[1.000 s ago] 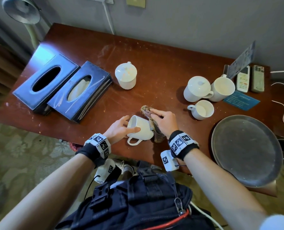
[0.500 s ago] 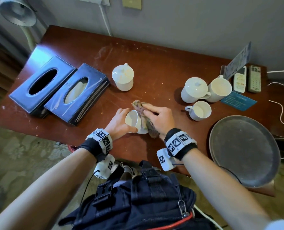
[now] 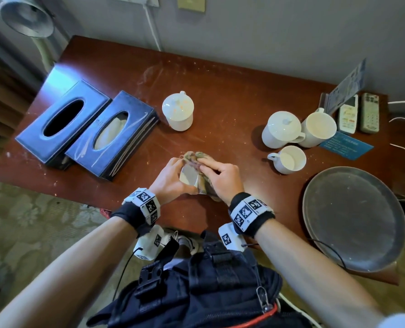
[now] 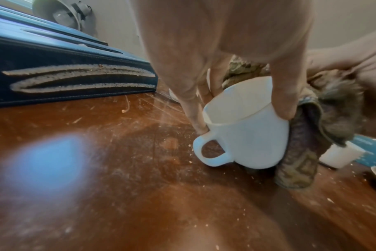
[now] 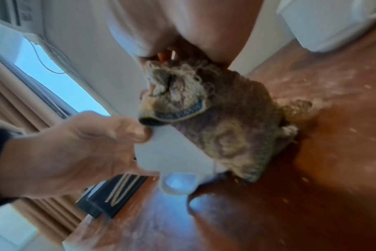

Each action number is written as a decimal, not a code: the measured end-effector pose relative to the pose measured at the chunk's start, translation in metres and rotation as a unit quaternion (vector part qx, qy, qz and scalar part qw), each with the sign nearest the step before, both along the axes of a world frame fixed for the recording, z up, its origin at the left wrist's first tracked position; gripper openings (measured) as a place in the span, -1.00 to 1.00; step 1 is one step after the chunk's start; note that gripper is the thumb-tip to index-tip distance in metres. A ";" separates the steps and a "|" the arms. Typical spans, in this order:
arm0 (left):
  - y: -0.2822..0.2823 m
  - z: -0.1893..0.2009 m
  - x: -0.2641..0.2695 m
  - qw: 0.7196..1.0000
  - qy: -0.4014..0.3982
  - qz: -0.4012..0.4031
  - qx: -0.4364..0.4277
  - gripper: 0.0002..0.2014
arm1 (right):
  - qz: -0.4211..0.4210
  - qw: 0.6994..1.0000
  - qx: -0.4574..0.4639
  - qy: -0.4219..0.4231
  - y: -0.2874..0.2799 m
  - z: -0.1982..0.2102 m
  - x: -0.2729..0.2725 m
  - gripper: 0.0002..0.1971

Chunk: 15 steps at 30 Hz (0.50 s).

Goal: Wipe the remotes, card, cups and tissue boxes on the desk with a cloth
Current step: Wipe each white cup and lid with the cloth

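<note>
Since a second ago the cup has been turned from lying with its handle toward the desk edge to a steeper tilt, mouth facing the left hand, and the cloth now covers more of its far side. The right hand has closed further over the cup.

Left hand: grasping the cup at the rim, thumb on the near lip, fingers behind it. In the left wrist view the cup is tilted, handle low and toward the camera, its base near the desk; contact there cannot be told.

Right hand: fingers curled over the cloth, pressing it against the cup's outer wall. In the right wrist view the cloth wraps the upper and far side of the cup.

Elsewhere unchanged: two tissue boxes side by side at far left; a lidded cup behind the hands; three more cups grouped at right; two remotes beside a standing card; a blue card lying flat; a round tray at the right edge.

Writing: the blue card bears pale lines of print and the remotes carry button markings, none legible.
</note>
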<state>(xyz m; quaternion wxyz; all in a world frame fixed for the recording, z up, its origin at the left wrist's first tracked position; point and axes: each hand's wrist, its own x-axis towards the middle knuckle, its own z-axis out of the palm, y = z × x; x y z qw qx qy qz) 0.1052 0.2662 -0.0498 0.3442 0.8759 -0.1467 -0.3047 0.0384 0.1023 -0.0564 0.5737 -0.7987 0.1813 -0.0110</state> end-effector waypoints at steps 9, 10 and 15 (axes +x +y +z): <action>-0.021 0.011 0.007 1.000 -0.016 0.008 0.025 -0.16 | -0.053 0.994 -0.031 0.085 -0.050 -0.002 -0.016 -0.78; -0.028 0.013 0.009 0.999 -0.016 0.008 0.027 -0.17 | -0.068 0.994 -0.026 0.079 -0.054 0.000 -0.019 -0.78; -0.075 0.026 0.014 0.992 -0.075 -0.064 0.075 -0.15 | -0.139 0.989 0.016 0.038 -0.084 0.019 -0.035 -0.74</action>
